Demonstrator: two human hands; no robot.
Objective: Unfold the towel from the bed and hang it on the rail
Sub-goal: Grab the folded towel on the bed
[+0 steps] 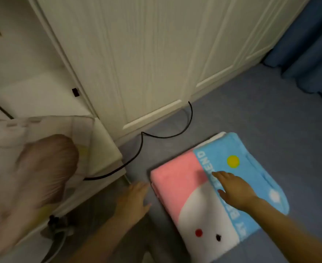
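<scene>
A folded towel point(177, 179), pink, white and light blue with white lettering and a yellow dot, lies flat on the grey-blue bed sheet point(260, 114). My right hand point(232, 190) hovers over or rests on the towel's blue band, fingers spread, holding nothing. My left hand point(135, 200) is just left of the towel's pink edge, fingers apart, near the sheet and not gripping. No rail is in view.
A white wardrobe point(146, 59) stands close behind the bed. A black cable point(167, 136) curves along its base. A pale pillow point(42, 158) and a white bedside surface point(103, 149) are at the left. Blue curtains point(311, 54) hang at the upper right.
</scene>
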